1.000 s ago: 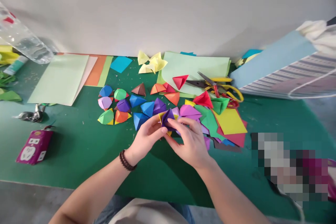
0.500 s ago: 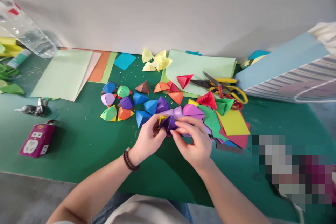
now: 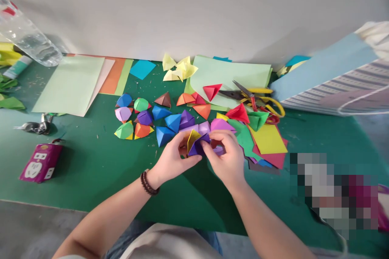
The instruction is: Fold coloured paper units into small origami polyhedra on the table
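The left hand [image 3: 173,158] and right hand [image 3: 226,158] both grip a folded purple and yellow paper piece [image 3: 196,146], holding it just above the green mat [image 3: 91,182]. The right fingers [image 3: 217,141] curl closely over its top, while the left fingers [image 3: 185,158] pinch it from the other side. Colored paper pyramids [image 3: 164,135] sit just beyond the hands, and scissors [image 3: 252,99] lie farther off.
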